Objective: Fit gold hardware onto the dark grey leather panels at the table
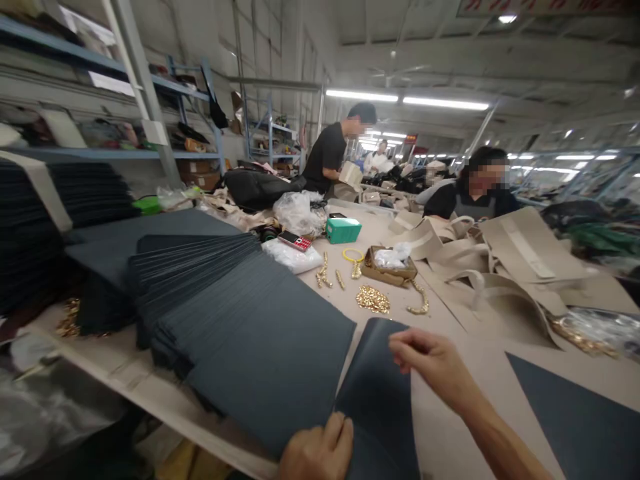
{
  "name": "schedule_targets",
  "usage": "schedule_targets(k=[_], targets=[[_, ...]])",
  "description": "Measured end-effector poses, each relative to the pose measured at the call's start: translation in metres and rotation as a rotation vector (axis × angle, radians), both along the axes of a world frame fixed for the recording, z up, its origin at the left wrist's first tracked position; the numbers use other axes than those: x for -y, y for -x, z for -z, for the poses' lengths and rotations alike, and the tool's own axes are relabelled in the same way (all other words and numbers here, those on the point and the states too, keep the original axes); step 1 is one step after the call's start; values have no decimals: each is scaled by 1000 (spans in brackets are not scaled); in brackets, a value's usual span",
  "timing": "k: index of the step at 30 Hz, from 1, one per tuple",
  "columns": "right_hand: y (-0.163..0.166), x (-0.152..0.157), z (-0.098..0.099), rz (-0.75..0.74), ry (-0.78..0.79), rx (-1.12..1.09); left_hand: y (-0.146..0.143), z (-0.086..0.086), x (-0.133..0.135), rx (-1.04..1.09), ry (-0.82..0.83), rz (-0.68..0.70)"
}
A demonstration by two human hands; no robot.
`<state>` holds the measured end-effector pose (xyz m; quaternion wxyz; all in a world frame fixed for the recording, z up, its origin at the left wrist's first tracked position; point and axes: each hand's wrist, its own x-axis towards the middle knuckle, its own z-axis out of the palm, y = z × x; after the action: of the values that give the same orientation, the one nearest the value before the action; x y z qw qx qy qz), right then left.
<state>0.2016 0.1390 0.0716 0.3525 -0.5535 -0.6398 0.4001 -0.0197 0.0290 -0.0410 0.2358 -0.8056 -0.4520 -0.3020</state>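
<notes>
Both hands on one dark panel (377,393).
Left hand (317,453) pinching its near edge at 7 o'clock, right hand (433,360) curled on its 1 o'clock corner; best lifted flat, clear of fanned stack (240,313).

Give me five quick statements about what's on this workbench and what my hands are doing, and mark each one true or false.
1. Both hands touch the dark sheet lying nearest the camera. True: the left hand rests at its lower edge and the right hand at its upper right edge.
2. A fanned stack of dark sheets lies to the left of that sheet. True.
3. The small box on the table is red. False: it is green.
4. The gold fittings lie loose on the table. True.
5. The right hand holds scissors. False: no tool shows in it.
</notes>
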Motion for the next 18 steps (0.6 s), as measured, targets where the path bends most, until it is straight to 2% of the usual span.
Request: schedule_targets(k=[3, 6, 14, 18], targets=[[40, 38, 26, -236, 188, 82, 0, -1, -4, 29, -16, 25], [58, 52, 44, -331, 212, 204, 2, -5, 0, -18, 28, 49], [64, 42, 42, -430, 257, 286, -2, -6, -1, 54, -51, 65], [67, 39, 44, -444, 326, 284, -1, -9, 0, 52, -6, 82]])
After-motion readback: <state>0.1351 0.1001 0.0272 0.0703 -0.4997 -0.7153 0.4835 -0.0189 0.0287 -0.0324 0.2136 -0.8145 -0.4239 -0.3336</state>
